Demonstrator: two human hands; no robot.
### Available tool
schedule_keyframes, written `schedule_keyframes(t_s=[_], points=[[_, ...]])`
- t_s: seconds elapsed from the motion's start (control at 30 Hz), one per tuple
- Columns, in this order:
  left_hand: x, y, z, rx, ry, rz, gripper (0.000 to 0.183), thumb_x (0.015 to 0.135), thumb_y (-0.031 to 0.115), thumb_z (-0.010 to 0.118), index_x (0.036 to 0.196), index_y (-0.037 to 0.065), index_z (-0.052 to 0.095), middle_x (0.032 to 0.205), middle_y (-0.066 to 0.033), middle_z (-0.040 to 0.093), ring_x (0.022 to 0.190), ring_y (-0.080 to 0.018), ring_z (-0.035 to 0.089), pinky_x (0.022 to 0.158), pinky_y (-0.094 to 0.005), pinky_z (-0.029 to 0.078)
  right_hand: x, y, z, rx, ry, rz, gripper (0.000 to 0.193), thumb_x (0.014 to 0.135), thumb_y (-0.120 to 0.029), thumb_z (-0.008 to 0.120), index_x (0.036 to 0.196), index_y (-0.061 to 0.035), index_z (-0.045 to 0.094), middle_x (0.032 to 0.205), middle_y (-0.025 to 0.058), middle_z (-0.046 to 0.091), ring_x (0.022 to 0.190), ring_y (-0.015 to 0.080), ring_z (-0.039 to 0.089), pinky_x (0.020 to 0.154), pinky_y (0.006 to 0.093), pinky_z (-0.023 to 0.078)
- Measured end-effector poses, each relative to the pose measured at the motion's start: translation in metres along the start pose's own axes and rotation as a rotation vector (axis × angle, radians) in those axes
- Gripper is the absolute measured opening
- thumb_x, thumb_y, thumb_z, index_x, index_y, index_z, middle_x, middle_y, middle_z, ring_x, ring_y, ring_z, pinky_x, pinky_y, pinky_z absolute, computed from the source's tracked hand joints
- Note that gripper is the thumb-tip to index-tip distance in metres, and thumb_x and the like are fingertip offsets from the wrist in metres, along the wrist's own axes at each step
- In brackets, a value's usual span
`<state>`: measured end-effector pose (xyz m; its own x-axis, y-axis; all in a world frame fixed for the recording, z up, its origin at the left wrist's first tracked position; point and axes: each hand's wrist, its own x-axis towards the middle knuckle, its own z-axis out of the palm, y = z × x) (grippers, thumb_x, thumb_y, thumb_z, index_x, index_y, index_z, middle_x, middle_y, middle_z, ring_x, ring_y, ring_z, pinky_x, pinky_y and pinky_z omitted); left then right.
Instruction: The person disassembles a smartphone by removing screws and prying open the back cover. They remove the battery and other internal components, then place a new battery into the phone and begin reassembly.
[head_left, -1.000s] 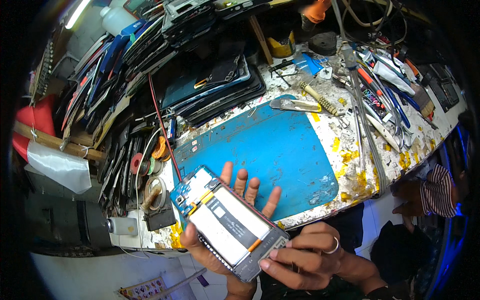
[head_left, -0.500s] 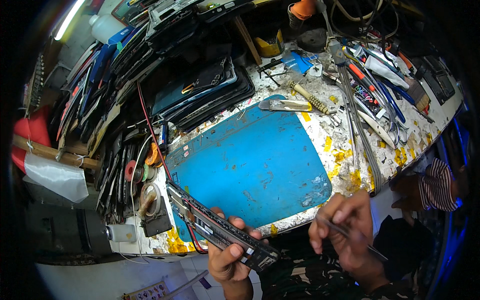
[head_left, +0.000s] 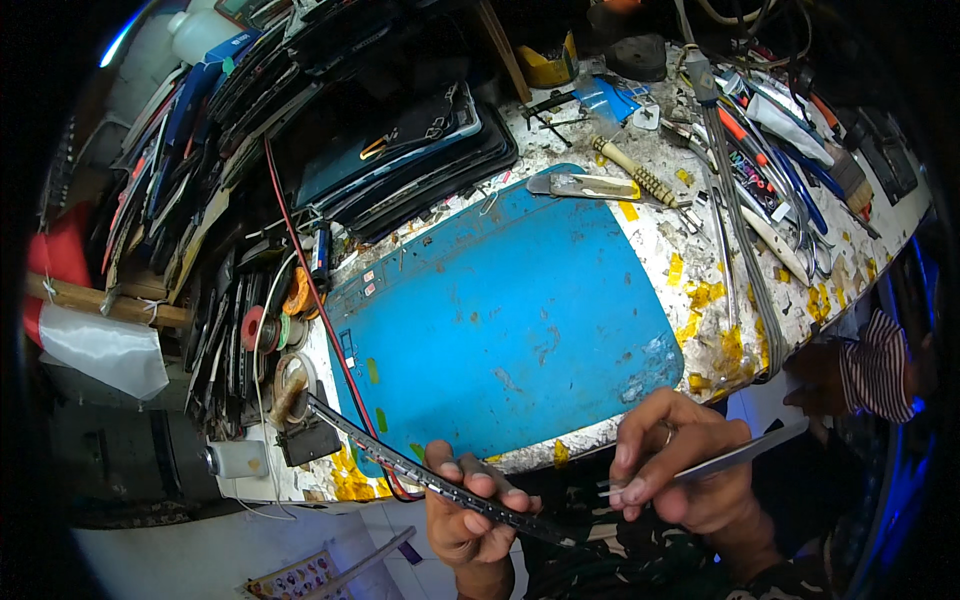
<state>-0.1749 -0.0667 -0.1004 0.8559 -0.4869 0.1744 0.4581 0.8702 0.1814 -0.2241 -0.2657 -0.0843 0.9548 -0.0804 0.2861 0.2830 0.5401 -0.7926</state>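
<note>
My left hand (head_left: pixel 470 510) is closed around the lower right part of a long, slim black laptop battery (head_left: pixel 430 482). The pack is tilted, with its narrow slotted edge toward me and its far end reaching the mat's lower left corner. In my right hand (head_left: pixel 680 460) is a pair of metal tweezers (head_left: pixel 735 460), pinched between thumb and fingers. Its two thin tips point left toward the battery, apart from it. Under and beyond lies a scuffed blue work mat (head_left: pixel 500 340) on the bench.
A red and black cable (head_left: pixel 300 250) runs down past the mat's left side. Stacked laptop parts (head_left: pixel 400 180) stand at the back left. A utility knife (head_left: pixel 585 187) lies on the mat's far edge; pliers and other hand tools (head_left: pixel 770 190) crowd the right. A person's striped sleeve (head_left: pixel 875 370) shows at the far right.
My left hand has rolled the battery so its narrow edge shows instead of its broad face. My right hand has turned the tweezers so the tips point left.
</note>
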Motion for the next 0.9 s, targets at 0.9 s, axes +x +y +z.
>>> schedule_keyframes(t_s=[0.9], points=[[-0.007, 0.008, -0.008, 0.376, -0.097, 0.240, 0.048, 0.071, -0.018, 0.070, 0.110, 0.004, 0.054, 0.101, -0.0163, 0.068, 0.092, -0.0391, 0.068, 0.079, -0.0574, 0.057, 0.001, 0.013, 0.027, -0.002, -0.034, -0.112, 0.027, 0.080, 0.009, 0.070, 0.096, 0.0031, 0.050, 0.087, 0.0261, 0.066, 0.088, 0.0366, 0.069, 0.077, 0.0466, 0.059]])
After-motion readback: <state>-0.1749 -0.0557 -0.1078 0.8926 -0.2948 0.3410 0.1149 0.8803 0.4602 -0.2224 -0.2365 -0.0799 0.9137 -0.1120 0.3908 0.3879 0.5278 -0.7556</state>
